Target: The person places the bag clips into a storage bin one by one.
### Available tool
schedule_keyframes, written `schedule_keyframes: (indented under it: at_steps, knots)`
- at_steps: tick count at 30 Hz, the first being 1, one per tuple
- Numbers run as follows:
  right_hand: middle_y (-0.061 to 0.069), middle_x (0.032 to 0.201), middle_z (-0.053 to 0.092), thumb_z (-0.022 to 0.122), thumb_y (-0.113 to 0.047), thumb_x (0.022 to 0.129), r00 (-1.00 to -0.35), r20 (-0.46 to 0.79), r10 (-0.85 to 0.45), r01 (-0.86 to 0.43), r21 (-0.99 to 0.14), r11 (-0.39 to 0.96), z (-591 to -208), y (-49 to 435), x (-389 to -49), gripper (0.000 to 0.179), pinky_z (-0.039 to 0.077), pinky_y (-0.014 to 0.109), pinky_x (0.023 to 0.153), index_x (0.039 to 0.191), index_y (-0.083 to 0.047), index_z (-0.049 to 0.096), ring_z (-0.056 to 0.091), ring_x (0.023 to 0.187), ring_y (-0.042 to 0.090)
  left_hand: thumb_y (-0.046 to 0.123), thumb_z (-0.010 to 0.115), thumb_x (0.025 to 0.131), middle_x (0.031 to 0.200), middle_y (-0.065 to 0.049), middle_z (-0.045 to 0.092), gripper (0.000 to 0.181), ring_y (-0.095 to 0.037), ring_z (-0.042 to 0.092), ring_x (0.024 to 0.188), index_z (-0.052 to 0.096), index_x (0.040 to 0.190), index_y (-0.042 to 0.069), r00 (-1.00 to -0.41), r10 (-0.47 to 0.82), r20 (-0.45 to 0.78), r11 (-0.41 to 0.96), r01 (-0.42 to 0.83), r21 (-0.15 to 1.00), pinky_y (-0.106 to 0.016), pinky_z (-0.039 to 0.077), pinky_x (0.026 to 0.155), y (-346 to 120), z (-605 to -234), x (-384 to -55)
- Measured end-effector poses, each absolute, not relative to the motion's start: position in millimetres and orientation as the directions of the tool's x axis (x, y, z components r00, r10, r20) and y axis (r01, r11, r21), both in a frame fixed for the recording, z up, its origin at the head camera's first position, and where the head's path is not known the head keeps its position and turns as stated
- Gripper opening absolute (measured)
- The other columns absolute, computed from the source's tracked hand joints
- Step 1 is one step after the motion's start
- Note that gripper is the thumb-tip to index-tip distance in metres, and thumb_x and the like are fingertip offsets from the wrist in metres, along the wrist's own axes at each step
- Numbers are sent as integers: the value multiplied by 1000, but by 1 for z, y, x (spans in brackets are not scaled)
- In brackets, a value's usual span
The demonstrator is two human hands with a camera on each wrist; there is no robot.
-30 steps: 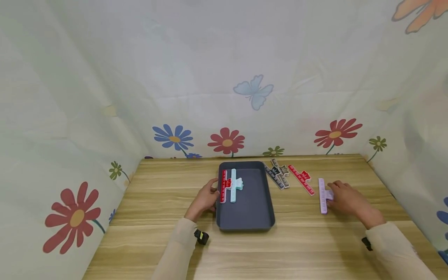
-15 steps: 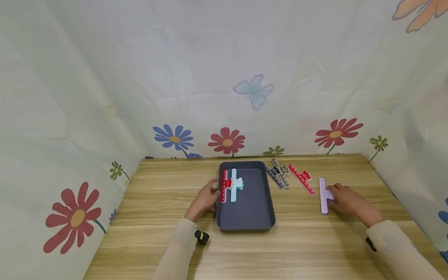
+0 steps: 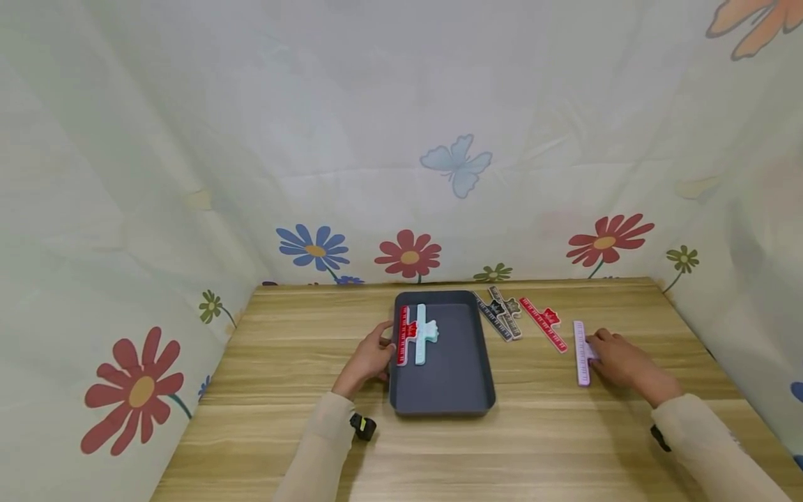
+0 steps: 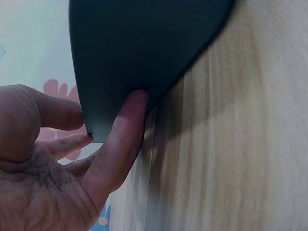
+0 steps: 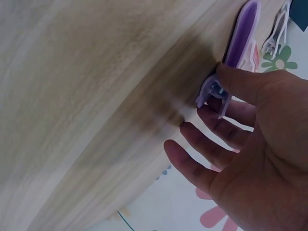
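lilac clip pinched by handle, seemingly easiest hold, between fingers of right hand; left hand grips tray by side, likely steadying it.

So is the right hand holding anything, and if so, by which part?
Yes, the right hand pinches the purple clip by the short handle at its side.

Purple plastic clip, matt tray.

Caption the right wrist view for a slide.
Right hand pinching a purple clip by its handle at a wood-grain table.
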State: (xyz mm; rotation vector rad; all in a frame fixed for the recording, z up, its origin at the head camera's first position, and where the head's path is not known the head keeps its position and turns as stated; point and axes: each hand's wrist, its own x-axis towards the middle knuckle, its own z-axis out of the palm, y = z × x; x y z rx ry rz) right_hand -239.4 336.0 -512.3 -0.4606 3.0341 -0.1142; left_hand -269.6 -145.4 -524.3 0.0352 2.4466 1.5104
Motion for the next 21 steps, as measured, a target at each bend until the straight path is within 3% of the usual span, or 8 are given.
schedule_keyframes:
  at_steps: [10, 21]
  knots:
    - [26, 109, 57, 66, -10, 90, -939, 5, -344, -344, -42, 938, -518, 340, -240, 42, 52, 58, 86, 122, 13, 56, 58, 98, 44, 12, 51, 99, 131, -26, 56, 56, -27, 65, 86, 35, 152, 20, -964, 149, -219, 469, -126, 874, -37, 59, 49, -145, -525, -271]
    - [29, 112, 56, 65, -9, 90, -932, 47, -361, -363, -72, 929, -504, 331, -243, 41, 52, 60, 86, 122, 14, 54, 56, 103, 46, 12, 50, 100, 131, -26, 56, 55, -27, 65, 87, 34, 152, 19, -964, 151, -219, 471, -125, 873, -37, 59, 49, -146, -524, -271]
